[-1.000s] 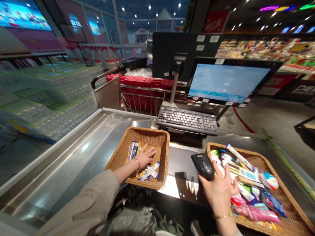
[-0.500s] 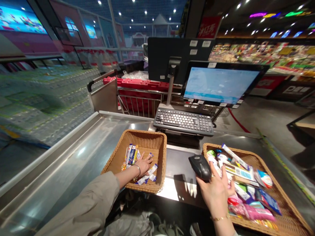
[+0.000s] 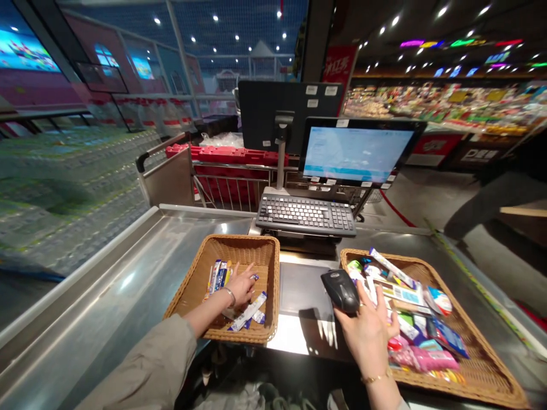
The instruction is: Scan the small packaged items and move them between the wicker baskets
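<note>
My left hand (image 3: 243,286) reaches into the left wicker basket (image 3: 273,285), fingers spread over a few slim packets. A small blue-and-white packet end (image 3: 254,277) shows by its fingertips; I cannot make out whether they touch it. Stick packets (image 3: 219,274) stand side by side left of the hand, and white-and-purple sticks (image 3: 252,312) lie below it. My right hand (image 3: 370,327) grips a black barcode scanner (image 3: 341,291) between thumb and fingers, beside the right wicker basket (image 3: 491,364). The other fingers extend over that basket's mixed packaged goods (image 3: 421,324).
Behind the metal counter (image 3: 141,285) stand a keyboard (image 3: 305,213), a lit monitor (image 3: 356,151) and a dark monitor back (image 3: 282,117). A trolley with red crates (image 3: 226,156) is beyond. Stacked bottle packs (image 3: 77,188) are at left; a blurred person (image 3: 482,199) is at right.
The whole view has shifted slightly, moving the scene left and down. My left hand has moved a little up within the basket. My right hand keeps the scanner; a person appears at right.
</note>
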A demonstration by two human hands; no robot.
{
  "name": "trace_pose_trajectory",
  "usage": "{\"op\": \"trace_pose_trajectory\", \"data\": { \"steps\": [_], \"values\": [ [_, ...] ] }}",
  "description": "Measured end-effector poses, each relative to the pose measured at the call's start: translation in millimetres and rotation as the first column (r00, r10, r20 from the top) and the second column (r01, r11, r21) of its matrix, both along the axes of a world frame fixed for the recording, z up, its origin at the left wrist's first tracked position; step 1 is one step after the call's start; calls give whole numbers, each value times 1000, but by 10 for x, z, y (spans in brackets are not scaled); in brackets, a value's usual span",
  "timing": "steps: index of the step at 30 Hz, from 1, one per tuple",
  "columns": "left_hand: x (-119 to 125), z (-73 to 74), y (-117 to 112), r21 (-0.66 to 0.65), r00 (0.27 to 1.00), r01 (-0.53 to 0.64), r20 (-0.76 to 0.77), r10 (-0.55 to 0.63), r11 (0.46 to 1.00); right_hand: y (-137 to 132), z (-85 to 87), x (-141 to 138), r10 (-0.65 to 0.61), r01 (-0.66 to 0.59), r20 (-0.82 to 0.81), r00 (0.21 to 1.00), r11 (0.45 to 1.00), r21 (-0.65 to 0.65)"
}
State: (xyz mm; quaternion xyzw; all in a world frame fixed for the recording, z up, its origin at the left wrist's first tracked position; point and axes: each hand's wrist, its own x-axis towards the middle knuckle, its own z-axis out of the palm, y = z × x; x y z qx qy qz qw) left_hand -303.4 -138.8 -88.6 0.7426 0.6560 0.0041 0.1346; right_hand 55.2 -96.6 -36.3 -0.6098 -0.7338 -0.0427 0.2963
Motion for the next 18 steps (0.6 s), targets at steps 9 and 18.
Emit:
{"op": "trace_pose_trajectory", "data": {
  "steps": [9,18],
  "values": [
    [-79,183,76,93,992,-119,45,116,988,-67,181,21,-41,38,-38,998,997,-68],
    [-441,189,29,27,973,-186,-134,188,982,-112,230,57,-75,74,-5,997,990,-116]
  ]
}}
